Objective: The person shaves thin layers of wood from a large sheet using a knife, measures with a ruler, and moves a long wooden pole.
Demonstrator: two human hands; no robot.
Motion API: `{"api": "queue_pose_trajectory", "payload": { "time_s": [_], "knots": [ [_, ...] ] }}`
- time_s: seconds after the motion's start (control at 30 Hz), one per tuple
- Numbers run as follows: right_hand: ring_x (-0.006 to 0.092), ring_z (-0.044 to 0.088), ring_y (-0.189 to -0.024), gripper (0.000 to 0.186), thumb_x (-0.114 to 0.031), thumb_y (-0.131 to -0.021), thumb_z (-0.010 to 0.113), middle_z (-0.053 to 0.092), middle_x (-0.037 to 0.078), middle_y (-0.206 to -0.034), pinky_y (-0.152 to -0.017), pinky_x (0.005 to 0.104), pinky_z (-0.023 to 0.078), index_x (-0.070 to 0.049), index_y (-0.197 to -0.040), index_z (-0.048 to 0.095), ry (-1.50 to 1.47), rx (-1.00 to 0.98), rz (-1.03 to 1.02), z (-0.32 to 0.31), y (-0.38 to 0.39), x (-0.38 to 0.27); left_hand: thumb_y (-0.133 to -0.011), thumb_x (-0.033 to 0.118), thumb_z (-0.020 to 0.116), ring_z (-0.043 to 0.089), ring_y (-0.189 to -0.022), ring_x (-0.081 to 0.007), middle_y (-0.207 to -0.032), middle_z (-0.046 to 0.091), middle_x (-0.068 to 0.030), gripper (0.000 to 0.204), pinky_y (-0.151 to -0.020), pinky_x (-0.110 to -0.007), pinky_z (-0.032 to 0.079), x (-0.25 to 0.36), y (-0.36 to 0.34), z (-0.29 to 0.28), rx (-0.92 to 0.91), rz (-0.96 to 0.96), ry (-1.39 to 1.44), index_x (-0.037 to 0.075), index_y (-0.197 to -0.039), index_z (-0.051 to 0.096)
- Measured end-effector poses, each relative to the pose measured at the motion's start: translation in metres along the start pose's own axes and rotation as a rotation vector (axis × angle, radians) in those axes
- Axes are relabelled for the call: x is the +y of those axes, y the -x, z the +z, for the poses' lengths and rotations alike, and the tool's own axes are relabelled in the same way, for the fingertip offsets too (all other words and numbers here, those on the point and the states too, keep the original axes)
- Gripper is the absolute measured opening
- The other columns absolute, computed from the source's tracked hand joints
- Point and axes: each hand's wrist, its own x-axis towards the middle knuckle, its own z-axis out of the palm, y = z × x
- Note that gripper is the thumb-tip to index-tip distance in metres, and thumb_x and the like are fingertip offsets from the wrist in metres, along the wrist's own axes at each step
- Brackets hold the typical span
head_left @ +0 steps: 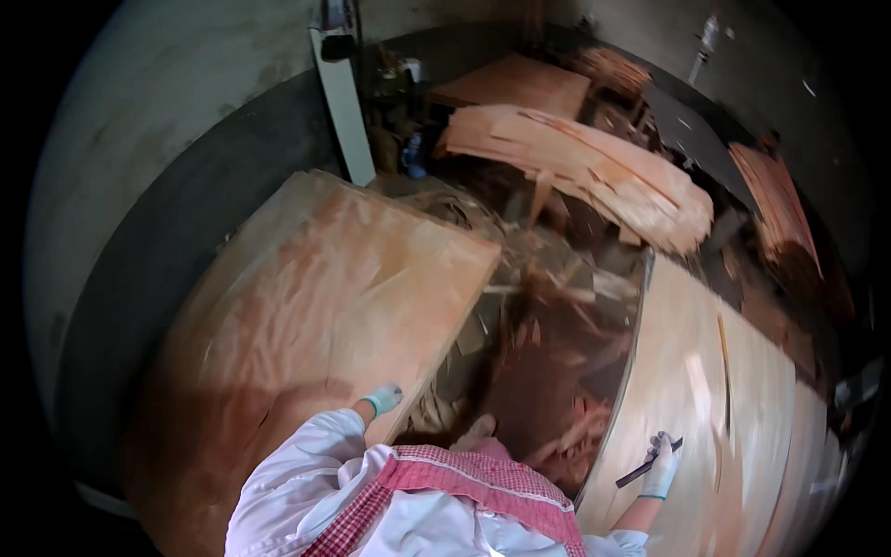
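The left hand (382,400), in a pale glove, reached out from a white sleeve at the lower centre of the frame and lay on the near edge of a large veneer sheet (316,306); whether its fingers curled round that edge could not be told. The right hand (660,467), also gloved, was raised at the lower right, its fingers closed round a thin dark blade (648,464) held against a second pale veneer sheet (724,399). The large sheet filled the left and centre of the frame, reddish-tan, streaked and blurred, tilting away toward the upper left. Between the two sheets lay a dark pit of broken wood scraps (557,362). A heap of loose veneer strips (575,167) sat at the upper centre.
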Motion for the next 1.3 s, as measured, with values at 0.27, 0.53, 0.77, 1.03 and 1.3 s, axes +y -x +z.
{"api": "queue_pose_trajectory", "payload": {
  "time_s": [0.27,0.53,0.77,1.03,1.3],
  "knots": [
    [0.0066,0.050,-0.059,0.020,-0.022,-0.097,0.056,0.062,0.004,-0.084,-0.051,0.0212,0.042,-0.005,-0.106,0.061,0.043,-0.350,-0.084,0.253,-0.218,-0.141,-0.088,0.023,0.054,0.066,-0.073,-0.0207,-0.087,0.071,-0.0112,0.030,-0.065,-0.034,0.052,0.023,-0.093,-0.067,-0.006,-0.375,0.092,0.000,-0.100,0.069],
    [0.0087,0.055,-0.066,0.030,-0.030,-0.100,0.051,0.064,0.003,-0.088,-0.057,0.0243,0.047,-0.003,-0.108,0.063,0.310,-0.649,-0.324,0.483,-0.381,-0.232,-0.093,0.026,0.051,0.068,-0.072,-0.0217,-0.087,0.072,-0.0094,0.032,-0.063,-0.037,0.053,0.071,-0.255,-0.073,-0.082,-0.772,0.345,0.002,-0.102,0.069],
    [0.0040,0.047,-0.059,0.031,-0.031,-0.098,0.056,0.064,0.002,-0.086,-0.052,0.0196,0.037,-0.003,-0.109,0.063,0.380,-0.673,-0.283,0.603,-0.545,-0.292,-0.092,0.020,0.052,0.066,-0.070,-0.0197,-0.085,0.070,-0.0098,0.024,-0.061,-0.035,0.052,0.134,-0.502,-0.130,0.059,-0.451,0.259,0.002,-0.093,0.067],
    [0.0056,0.046,-0.052,0.031,-0.028,-0.098,0.053,0.064,0.005,-0.086,-0.045,0.0201,0.038,-0.002,-0.112,0.061,0.354,-0.713,-0.123,0.739,-0.733,-0.301,-0.092,0.019,0.054,0.063,-0.082,-0.0249,-0.093,0.068,-0.0093,0.025,-0.075,-0.037,0.051,0.254,-0.734,-0.350,0.550,0.039,0.466,0.001,-0.105,0.066],
    [0.0042,0.045,-0.051,0.033,-0.027,-0.098,0.053,0.062,0.007,-0.089,-0.043,0.0195,0.035,0.001,-0.115,0.057,0.272,-0.815,-0.177,0.910,-0.854,-0.368,-0.096,0.015,0.054,0.059,-0.075,-0.0160,-0.088,0.065,-0.0067,0.021,-0.066,-0.030,0.048,0.380,-0.832,-0.574,0.783,-0.081,0.877,-0.001,-0.108,0.060]
  ]
}}
